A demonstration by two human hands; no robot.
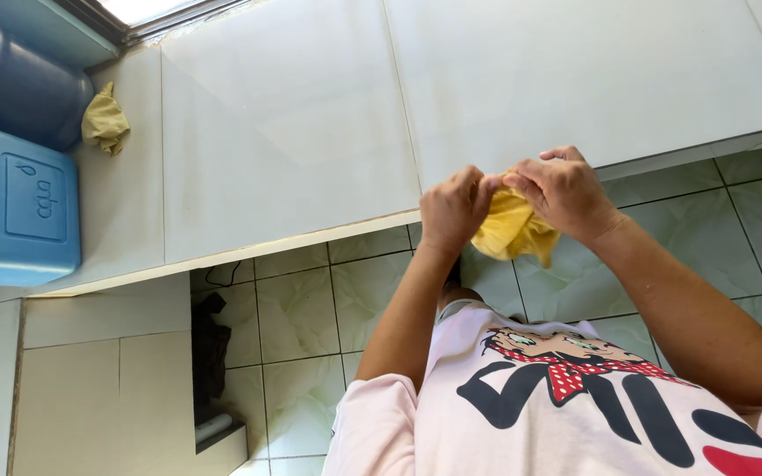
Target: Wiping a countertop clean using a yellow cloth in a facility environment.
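Observation:
A crumpled yellow cloth (513, 231) hangs between both hands, just off the front edge of a white tiled counter (310, 132). My left hand (453, 211) pinches the cloth's top from the left. My right hand (564, 192) grips the same top part from the right, knuckles up. The two hands touch each other above the cloth. The cloth's lower part droops free over the floor tiles.
A second, duller yellow rag (104, 121) lies bunched at the counter's far left. Beside it stand a blue plastic container (15, 207) and a dark blue barrel (11, 75). Pale green floor tiles (310, 308) lie below, with a dark bundle (211, 348) by the counter's base.

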